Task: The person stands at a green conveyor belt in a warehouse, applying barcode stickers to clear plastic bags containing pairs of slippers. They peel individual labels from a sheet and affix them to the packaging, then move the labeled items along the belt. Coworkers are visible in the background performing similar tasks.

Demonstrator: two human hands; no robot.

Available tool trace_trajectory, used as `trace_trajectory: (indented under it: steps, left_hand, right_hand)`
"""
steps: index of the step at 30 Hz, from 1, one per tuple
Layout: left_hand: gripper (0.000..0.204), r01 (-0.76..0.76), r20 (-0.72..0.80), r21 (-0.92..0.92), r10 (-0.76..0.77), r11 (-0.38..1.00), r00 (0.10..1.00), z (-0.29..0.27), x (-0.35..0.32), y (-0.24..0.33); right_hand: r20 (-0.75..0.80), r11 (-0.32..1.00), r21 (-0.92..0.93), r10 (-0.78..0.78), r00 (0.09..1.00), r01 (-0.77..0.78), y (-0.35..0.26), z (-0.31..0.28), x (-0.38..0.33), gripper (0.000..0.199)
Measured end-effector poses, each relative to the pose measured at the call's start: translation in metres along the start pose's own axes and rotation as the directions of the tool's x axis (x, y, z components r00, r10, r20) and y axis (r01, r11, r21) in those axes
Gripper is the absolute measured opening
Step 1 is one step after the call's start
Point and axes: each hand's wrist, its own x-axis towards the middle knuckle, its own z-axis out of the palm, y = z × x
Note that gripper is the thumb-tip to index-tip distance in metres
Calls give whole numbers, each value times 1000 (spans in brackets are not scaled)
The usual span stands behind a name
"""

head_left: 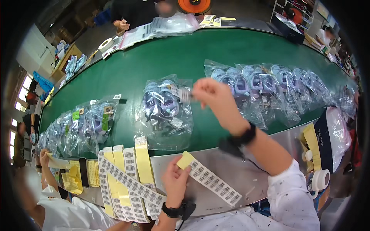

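Observation:
My left hand point(175, 181) grips a long strip of barcode stickers point(214, 181) with a yellow backing end, resting on the steel counter point(246, 154). My right hand point(216, 96) is raised over the green conveyor belt point(154, 61), its fingertips pinching a small white barcode sticker point(185, 94). Just left of that sticker lies a clear plastic bag with a pair of lilac sandals point(165, 109). Both wrists wear black bands.
More bagged sandals lie in rows at the right point(269, 86) and left point(83, 125) of the belt. Several sticker sheets point(127, 181) cover the counter. A co-worker's hand point(44, 158) holds a yellow sheet at lower left. Tape rolls point(320, 179) sit at right. Another person point(135, 13) stands across the belt.

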Motion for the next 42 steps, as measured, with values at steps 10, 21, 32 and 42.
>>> trace_trajectory:
  steps: [10, 21, 32, 42]
  left_hand:
    - [49, -72, -15, -128, 71, 989, 997, 22, -5, -14]
    - [51, -117, 50, -159, 126, 980, 991, 25, -5, -20]
    - [57, -110, -18, -121, 108, 987, 994, 28, -13, -5]
    - [36, -111, 1, -235, 114, 966, 993, 36, -31, -4]
  right_hand:
    - [-210, 838, -406, 303, 929, -365, 169, -23, 175, 24]
    - [-195, 460, -837, 253, 948, -295, 133, 6, 161, 24]
    - [237, 429, -848, -219, 947, 311, 27, -98, 104, 21]
    - [-49, 566, -811, -320, 946, 149, 103, -59, 38, 49]
